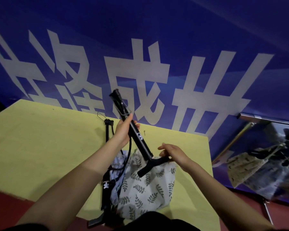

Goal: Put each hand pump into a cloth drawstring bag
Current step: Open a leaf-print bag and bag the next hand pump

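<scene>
A black hand pump (141, 139) slants above the yellow table (40, 147), base up and T-handle down. My left hand (123, 130) grips its barrel near the middle. My right hand (172, 153) holds one end of the T-handle at the mouth of a white leaf-print drawstring bag (147, 189). The pump's black hose hangs down on the left. A second black pump (107, 172) lies flat on the table left of the bag, partly under a pale patterned cloth bag (118, 165).
A blue banner wall with big white characters (157, 64) rises right behind the table. At the right, a pile of filled leaf-print bags (257, 170) rests beside a metal stand (250, 118). A small pin (145, 131) lies on the table.
</scene>
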`<state>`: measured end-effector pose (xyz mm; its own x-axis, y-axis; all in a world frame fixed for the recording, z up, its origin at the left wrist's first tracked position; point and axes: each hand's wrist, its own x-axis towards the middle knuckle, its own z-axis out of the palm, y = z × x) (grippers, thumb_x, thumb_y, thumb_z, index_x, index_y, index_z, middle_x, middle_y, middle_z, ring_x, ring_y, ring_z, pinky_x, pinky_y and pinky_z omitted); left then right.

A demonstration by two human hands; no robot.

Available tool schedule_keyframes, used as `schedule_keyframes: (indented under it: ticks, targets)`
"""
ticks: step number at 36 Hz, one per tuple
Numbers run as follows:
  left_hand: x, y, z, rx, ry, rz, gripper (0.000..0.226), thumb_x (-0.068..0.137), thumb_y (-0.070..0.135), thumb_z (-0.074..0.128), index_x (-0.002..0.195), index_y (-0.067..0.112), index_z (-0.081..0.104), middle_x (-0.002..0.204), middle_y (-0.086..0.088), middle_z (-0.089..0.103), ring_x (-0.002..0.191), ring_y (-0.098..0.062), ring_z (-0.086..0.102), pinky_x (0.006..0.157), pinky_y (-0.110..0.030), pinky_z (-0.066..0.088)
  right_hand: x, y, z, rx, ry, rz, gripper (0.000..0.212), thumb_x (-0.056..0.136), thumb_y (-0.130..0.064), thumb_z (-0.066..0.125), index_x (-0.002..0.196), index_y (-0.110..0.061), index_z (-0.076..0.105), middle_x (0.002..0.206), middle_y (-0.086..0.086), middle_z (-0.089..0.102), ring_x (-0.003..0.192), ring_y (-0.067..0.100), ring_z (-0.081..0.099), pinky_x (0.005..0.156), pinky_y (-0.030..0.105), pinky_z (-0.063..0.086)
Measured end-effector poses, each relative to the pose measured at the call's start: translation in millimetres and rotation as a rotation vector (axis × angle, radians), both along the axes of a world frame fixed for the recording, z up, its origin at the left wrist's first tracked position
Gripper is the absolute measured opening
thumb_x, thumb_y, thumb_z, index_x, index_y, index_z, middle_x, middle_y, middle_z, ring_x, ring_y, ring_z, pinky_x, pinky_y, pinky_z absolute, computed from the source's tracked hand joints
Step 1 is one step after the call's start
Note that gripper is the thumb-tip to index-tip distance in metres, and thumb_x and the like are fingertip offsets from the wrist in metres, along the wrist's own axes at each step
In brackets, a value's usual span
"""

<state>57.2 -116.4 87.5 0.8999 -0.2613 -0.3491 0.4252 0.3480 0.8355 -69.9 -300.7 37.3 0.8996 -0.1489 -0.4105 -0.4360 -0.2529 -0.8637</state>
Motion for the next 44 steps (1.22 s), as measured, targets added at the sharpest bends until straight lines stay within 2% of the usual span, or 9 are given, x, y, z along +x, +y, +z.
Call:
schedule_keyframes:
  ticks: [8,15,17,20,29,33,36,39,44]
  targets:
    - [6,9,11,-0.176,0.044,0.096,0.024,0.095,0.031,0.058,0.087,0.010,0.054,0.072,-0.004,0.059,0.066,-0.018,0.064,0.084,-0.036,0.055,-13,1,-14,0.799,0.459,0.009,0.088,0.089,-0.077,0.021,0.132,-0.005,0.050,0.109,0.025,0.066,0.083,0.033,0.069,0.062,0.030,0.055]
    - [3,10,8,-0.129,-0.021,0.069,0.020,0.097,0.030,0.054,0.091,0.011,0.057,0.082,-0.007,0.067,0.079,-0.020,0.067,0.085,-0.034,0.054,-4,15,-4,1.201,0.313,-0.189,0.059,0.089,-0.050,0.054,0.130,-0.009,0.044,0.113,0.033,0.061,0.082,0.037,0.070,0.063,0.033,0.059]
    - [3,12,4,-0.080,-0.023,0.023,0.018,0.098,0.029,0.052,0.101,0.011,0.055,0.095,-0.010,0.069,0.090,-0.021,0.068,0.087,-0.035,0.054,0,17,-1,1.138,0.199,-0.248,0.064,0.081,-0.024,0.070,0.133,-0.001,0.043,0.112,0.033,0.061,0.086,0.037,0.069,0.066,0.034,0.060]
    - [2,15,-2,-0.039,0.034,-0.052,0.018,0.099,0.029,0.051,0.104,0.012,0.055,0.112,-0.016,0.066,0.106,-0.024,0.065,0.092,-0.042,0.052,8,22,-1,0.854,-0.011,-0.293,0.055,0.097,-0.005,0.049,0.148,-0.014,0.030,0.106,0.027,0.063,0.077,0.028,0.070,0.066,0.033,0.056]
    - [-3,16,-13,-0.228,0.356,-0.003,0.036,0.094,0.033,0.058,0.115,0.003,0.053,0.117,-0.023,0.062,0.109,-0.037,0.061,0.093,-0.052,0.048,5,31,20,0.097,-0.430,-0.083,0.082,0.097,-0.023,0.056,0.142,-0.061,0.000,0.152,-0.020,0.027,0.127,0.022,0.054,0.098,0.039,0.050]
    - [0,11,-9,-0.368,0.455,0.091,0.032,0.095,0.029,0.058,0.109,0.001,0.051,0.101,-0.019,0.060,0.094,-0.032,0.062,0.084,-0.051,0.050,3,37,28,0.044,-0.490,0.021,0.080,0.096,-0.029,0.057,0.142,-0.062,0.000,0.137,-0.047,0.019,0.139,0.010,0.037,0.108,0.040,0.042]
    - [4,7,-4,-0.374,0.418,0.108,0.022,0.098,0.022,0.053,0.104,0.001,0.051,0.087,-0.015,0.057,0.082,-0.026,0.059,0.091,-0.046,0.050,3,45,27,0.152,-0.512,-0.160,0.082,0.096,-0.024,0.058,0.151,-0.046,0.002,0.149,-0.020,0.038,0.127,0.015,0.053,0.088,0.028,0.053]
    - [9,3,3,-0.358,0.358,0.122,0.025,0.097,0.019,0.054,0.116,0.003,0.049,0.087,-0.014,0.058,0.087,-0.025,0.061,0.090,-0.044,0.052,4,53,16,0.525,-0.426,-0.474,0.081,0.095,-0.032,0.058,0.154,-0.031,0.002,0.129,0.003,0.060,0.106,0.025,0.067,0.085,0.038,0.053]
    - [7,-3,20,-0.343,0.220,0.103,0.014,0.100,0.019,0.049,0.097,0.006,0.050,0.083,-0.011,0.058,0.079,-0.023,0.062,0.085,-0.039,0.053,-1,66,1,0.467,-0.232,-0.223,0.097,0.051,-0.087,0.065,0.129,-0.033,0.048,0.133,-0.001,0.059,0.125,0.014,0.053,0.099,0.035,0.041]
